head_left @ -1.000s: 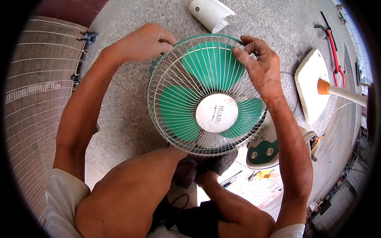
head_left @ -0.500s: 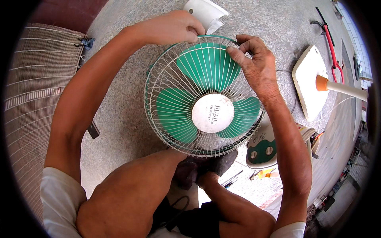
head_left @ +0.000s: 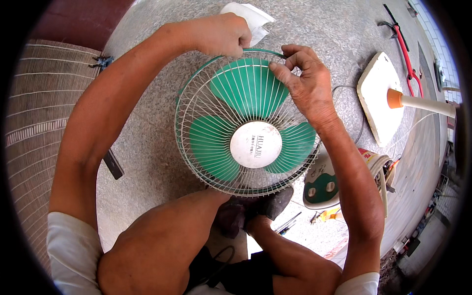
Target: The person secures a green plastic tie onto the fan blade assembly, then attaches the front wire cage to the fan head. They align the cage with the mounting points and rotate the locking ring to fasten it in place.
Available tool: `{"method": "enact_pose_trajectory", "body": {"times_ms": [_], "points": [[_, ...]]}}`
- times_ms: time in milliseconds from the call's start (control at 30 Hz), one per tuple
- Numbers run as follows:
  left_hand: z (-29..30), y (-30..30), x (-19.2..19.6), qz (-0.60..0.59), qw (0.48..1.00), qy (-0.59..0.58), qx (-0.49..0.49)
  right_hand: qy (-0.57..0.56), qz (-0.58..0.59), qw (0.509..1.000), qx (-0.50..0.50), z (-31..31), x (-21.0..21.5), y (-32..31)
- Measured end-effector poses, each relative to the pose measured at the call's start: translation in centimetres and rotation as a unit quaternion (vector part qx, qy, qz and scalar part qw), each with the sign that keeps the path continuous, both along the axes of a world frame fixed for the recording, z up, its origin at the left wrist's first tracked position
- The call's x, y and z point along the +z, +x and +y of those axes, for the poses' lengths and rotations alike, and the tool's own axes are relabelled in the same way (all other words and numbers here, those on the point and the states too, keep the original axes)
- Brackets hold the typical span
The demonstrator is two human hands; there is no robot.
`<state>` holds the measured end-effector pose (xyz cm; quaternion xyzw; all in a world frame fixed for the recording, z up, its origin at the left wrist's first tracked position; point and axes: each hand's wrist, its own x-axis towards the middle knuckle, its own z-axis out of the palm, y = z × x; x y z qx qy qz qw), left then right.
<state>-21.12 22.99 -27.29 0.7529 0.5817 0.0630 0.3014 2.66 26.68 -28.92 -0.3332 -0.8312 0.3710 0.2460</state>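
A wire fan guard [head_left: 200,172], round and pale, stands upright above my feet. Behind its wires show green fan blades [head_left: 248,88], with a round white badge [head_left: 255,144] at the centre. A thin green rim band [head_left: 264,50] runs along the guard's top edge. My left hand [head_left: 221,37] is closed at the top left of that edge, its fingertips against the band. At the top right, my right hand [head_left: 309,78] pinches the rim between thumb and fingers. Exactly how the fingertips grip the band is partly hidden.
Beyond my left hand lies a white plastic piece [head_left: 256,20]. At right are a white square base [head_left: 377,98] with a pole, a red-handled tool [head_left: 405,49] and a control box [head_left: 320,189] with dials. A bamboo mat [head_left: 37,162] covers the left; small tools [head_left: 286,223] lie near my foot.
My left hand has shifted right along the guard's top edge, its fingers curling tighter at the band. My right hand keeps its place on the rim. The whole view has shifted slightly.
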Motion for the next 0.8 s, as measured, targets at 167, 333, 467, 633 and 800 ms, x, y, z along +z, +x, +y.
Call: {"method": "enact_pose_trajectory", "body": {"times_ms": [167,333,467,633,800], "points": [[-0.5,0.2,-0.7,0.017,0.998,0.057,-0.010,0.031,0.001,1.000,0.005,-0.3,-0.1,0.2],[-0.2,-0.1,-0.9,-0.024,1.000,0.012,-0.006,0.025,0.012,1.000,0.002,-0.3,-0.1,0.1],[0.2,-0.6,-0.6,-0.061,0.997,-0.056,0.010,0.033,0.001,0.999,-0.001,-0.3,-0.1,0.2],[0.5,-0.3,0.1,0.003,0.999,-0.048,-0.024,0.050,0.001,0.999,-0.003,-0.2,-0.3,0.0],[0.8,0.5,0.2,0.080,0.995,-0.011,-0.066,-0.022,0.036,0.998,-0.044,1.1,0.4,0.4]]}}
